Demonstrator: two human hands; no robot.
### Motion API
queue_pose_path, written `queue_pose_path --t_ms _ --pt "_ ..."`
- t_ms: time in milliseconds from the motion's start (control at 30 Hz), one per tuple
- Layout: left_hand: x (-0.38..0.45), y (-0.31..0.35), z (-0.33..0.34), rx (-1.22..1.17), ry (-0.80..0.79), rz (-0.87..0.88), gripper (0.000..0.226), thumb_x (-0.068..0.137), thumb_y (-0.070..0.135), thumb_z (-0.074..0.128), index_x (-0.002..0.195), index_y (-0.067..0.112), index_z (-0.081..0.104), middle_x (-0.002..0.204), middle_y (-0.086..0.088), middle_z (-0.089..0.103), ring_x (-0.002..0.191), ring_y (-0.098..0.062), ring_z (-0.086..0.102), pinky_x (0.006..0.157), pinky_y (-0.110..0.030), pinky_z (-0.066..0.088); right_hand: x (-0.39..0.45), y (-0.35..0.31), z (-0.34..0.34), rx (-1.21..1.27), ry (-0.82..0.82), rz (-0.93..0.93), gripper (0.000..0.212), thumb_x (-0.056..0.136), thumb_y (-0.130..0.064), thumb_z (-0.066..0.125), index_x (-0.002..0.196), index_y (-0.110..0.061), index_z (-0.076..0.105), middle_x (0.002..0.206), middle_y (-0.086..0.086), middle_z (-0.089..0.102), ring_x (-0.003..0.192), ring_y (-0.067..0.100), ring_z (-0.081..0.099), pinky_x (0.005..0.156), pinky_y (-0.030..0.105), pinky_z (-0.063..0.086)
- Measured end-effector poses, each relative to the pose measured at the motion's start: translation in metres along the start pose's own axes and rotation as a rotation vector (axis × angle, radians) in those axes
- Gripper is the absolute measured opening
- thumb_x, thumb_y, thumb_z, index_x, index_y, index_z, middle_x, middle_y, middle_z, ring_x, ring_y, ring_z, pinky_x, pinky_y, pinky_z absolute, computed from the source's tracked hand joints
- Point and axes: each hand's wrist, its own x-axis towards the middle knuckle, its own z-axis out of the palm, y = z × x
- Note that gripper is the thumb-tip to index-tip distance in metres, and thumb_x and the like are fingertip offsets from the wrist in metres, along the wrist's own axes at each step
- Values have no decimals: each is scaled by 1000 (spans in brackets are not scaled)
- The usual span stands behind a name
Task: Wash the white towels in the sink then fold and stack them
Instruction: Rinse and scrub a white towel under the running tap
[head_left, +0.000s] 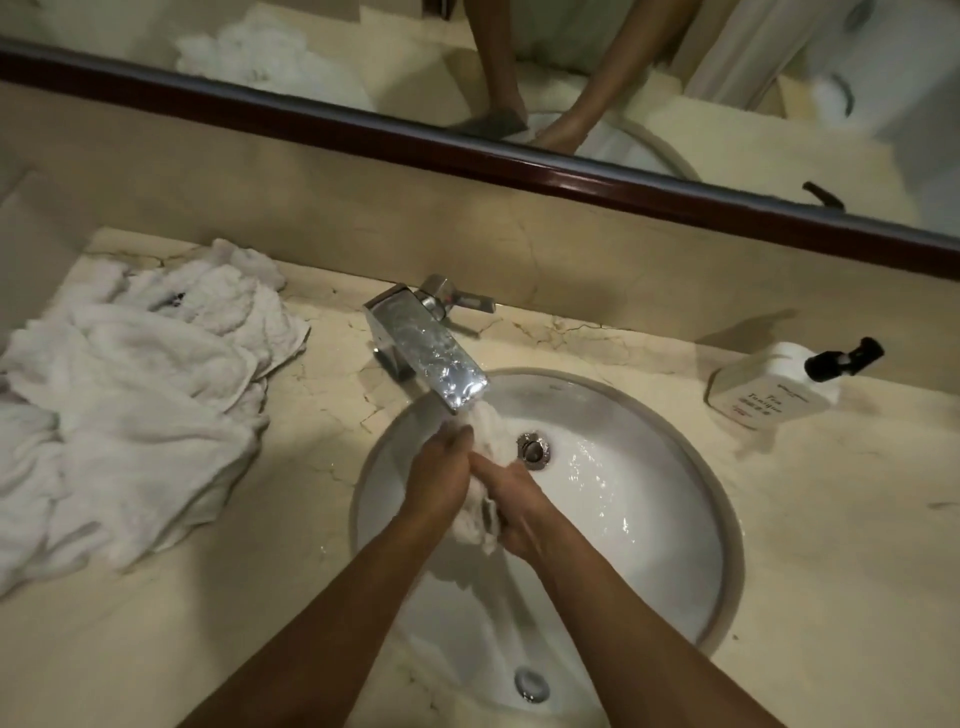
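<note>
Right now, in the head view, both hands meet over the white sink (649, 519), just below the spout of the chrome faucet (431, 358). The left hand (439, 480) and the right hand (511, 506) are each clenched around one bunched wet towel (480, 519), pressed between them, with its upper end under the running water. Just beyond the right hand's fingers sits the drain (533, 451). Well to the left of the left hand, a pile of white towels (135, 395) lies rumpled on the marble counter (831, 519). Off past the right hand, a soap bottle (774, 387) lies near the wall.
</note>
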Motion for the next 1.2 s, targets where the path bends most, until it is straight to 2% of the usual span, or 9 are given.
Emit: queue_pose_path --t_ms 167,300,433,567,733,867,1033,1133,1200 --pt "-37 30 -44 852 22 359 43 94 57 46 98 24 74 97 7 73 89 -15 65 78 -29 49 -16 3 -8 180 -156 122 58 73 -17 77 124 5 59 95 26 66 66 33 69 52 38 57" --pt "-56 87 -50 783 -42 651 40 97 45 50 64 23 55 61 6 62 59 -12 60 57 -29 45 -31 14 -23 295 -196 108 58 78 -17 79 129 -16 50 85 17 67 59 32 61 51 35 52" --pt "-53 130 -31 854 -2 892 26 98 34 51 82 21 67 81 0 69 78 -20 64 72 -35 52 -40 9 -32 316 -248 31 55 90 -32 75 131 -29 38 102 20 56 73 36 53 53 39 51" --pt "-18 155 -13 1372 39 748 47 96 41 49 134 14 52 142 -9 51 128 -30 49 102 -43 41 -52 -5 -39 295 -226 61 52 81 -37 83 119 -16 55 108 18 56 81 29 60 64 41 55" --pt "-6 164 -1 1590 48 621 44 98 41 46 127 8 57 127 -13 59 113 -30 57 93 -39 44 -68 -20 -41 349 -233 20 62 86 -29 76 138 0 56 126 19 57 87 27 64 59 35 56" --pt "-7 161 -6 1700 93 700 49 100 45 40 119 5 61 119 -16 63 107 -32 59 88 -37 46 -84 -30 -36 375 -295 -7 50 92 -37 72 131 -9 56 106 13 59 65 23 64 51 31 54" --pt "-21 151 -19 1577 -13 718 51 101 49 41 130 11 57 133 -16 59 123 -33 53 102 -41 44 -116 -41 -31 410 -285 31 32 99 -37 60 104 -5 65 77 11 66 49 21 61 41 26 50" --pt "-63 124 -17 977 -228 857 50 101 43 48 145 20 45 150 -5 47 139 -22 41 115 -44 34 -128 -39 -39 540 -241 44 34 100 -27 50 80 -4 66 60 7 64 44 19 62 36 22 48" --pt "-99 83 -12 495 -139 875 42 99 37 56 139 23 52 136 3 59 124 -11 54 105 -35 46 -131 -30 -42 646 -237 40 21 90 -25 57 88 -6 65 67 5 64 52 17 65 45 23 53"
